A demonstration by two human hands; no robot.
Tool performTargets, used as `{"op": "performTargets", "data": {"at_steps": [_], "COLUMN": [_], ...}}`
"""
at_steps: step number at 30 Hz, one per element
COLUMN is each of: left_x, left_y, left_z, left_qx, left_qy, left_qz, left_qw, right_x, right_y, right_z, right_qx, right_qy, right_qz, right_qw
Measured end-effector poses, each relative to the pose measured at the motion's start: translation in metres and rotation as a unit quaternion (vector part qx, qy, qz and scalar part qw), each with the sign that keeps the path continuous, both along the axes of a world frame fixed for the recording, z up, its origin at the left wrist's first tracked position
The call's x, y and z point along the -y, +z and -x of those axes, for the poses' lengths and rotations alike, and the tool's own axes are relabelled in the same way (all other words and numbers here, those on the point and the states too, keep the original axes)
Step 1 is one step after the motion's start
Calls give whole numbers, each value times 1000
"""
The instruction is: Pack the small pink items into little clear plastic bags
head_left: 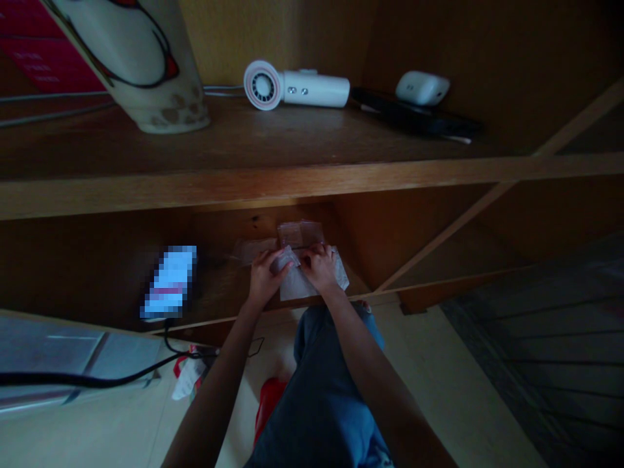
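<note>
My left hand [264, 276] and my right hand [319, 266] work close together over a low wooden shelf [219, 292]. Between their fingers is a small clear plastic bag [285, 260], pinched by both hands. Under my right hand lies a whitish translucent plastic sheet [305, 286]. Beyond the fingertips are a pinkish clear plastic bag [299, 233] and, to the left, another flat clear bag [253, 250]. The dim light hides the fine detail of the bags.
A phone [170, 283] with a lit, blurred screen lies left on the shelf, with a black cable [97, 372] below. Overhead, a wooden shelf edge [273, 185] holds a white hair dryer [295, 86] and a white earbud case [422, 88].
</note>
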State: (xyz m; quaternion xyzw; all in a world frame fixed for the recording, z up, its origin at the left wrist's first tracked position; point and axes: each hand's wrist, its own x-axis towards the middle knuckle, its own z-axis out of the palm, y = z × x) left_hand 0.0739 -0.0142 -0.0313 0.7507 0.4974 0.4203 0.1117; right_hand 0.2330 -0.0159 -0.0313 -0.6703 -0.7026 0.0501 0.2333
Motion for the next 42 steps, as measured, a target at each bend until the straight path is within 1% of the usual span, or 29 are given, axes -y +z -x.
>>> {"op": "performTargets", "data": {"at_steps": [3, 6, 9, 15, 21, 24, 27, 30, 32, 36, 42], "left_x": [0, -1, -1, -1, -1, 0, 1, 1, 1, 0, 0], "left_y": [0, -2, -3, -5, -5, -4, -1, 0, 0, -1, -3], "left_z": [0, 0, 0, 0, 1, 0, 0, 1, 1, 1, 1], "left_qx": [2, 6, 6, 2, 12, 12, 4, 2, 6, 11, 10], "left_qy": [-1, 1, -2, -30, -35, -29, -15, 5, 12, 12, 14], "left_qz": [5, 4, 11, 22, 16, 12, 8, 4, -1, -6, -3], "left_qw": [1000, 1000, 1000, 999, 999, 999, 1000, 1000, 1000, 1000, 1000], "right_x": [0, 1, 0, -1, -3, -3, -2, 0, 1, 3, 4], "right_y": [1, 4, 7, 5, 1, 1, 3, 4, 4, 3, 3], "right_z": [1, -1, -6, -11, -9, -9, -11, -12, -11, -7, -3], "right_qx": [-14, -59, -124, -209, -255, -266, -249, -176, -118, -53, -29], "right_qy": [-7, -8, 20, 65, 124, 122, 93, 50, 31, 30, 33], "right_qz": [-4, -25, -37, -3, -17, -29, -46, -50, -38, -2, 17], "right_qw": [1000, 998, 991, 976, 959, 956, 963, 982, 992, 998, 999]}}
